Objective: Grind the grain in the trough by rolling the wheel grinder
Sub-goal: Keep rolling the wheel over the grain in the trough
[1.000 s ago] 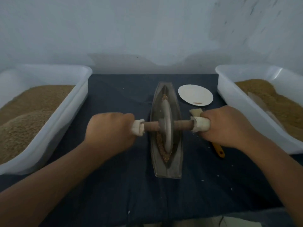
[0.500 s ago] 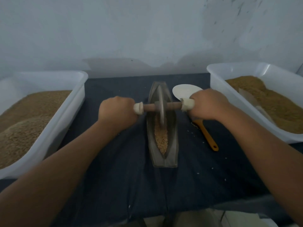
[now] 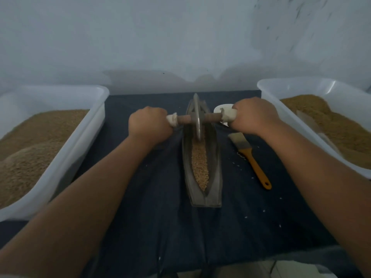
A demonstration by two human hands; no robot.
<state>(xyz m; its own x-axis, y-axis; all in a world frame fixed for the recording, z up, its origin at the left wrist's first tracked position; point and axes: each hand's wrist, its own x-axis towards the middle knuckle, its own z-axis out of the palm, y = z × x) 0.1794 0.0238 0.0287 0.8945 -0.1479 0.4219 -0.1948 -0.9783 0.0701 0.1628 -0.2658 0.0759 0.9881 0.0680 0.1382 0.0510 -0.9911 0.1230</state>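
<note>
Head view: the heavy-looking, stiff grey metal wheel grinder (image 3: 197, 121) was held at the far end of the long dark trough (image 3: 216, 177), just behind the tan grain (image 3: 199, 163), with left hand (image 3: 149, 125) and right hand (image 3: 254, 117) clenched round its cloth-wrapped axle ends (image 3: 228, 116).

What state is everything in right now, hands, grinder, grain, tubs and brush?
wheel grinder, upright, at the far end of the trough
grain, lying in the trough's near part
left hand, gripping the grinder's left end
right hand, gripping its right end
left tub, partly full
right tub, partly full
brush, lying flat, untouched
</note>
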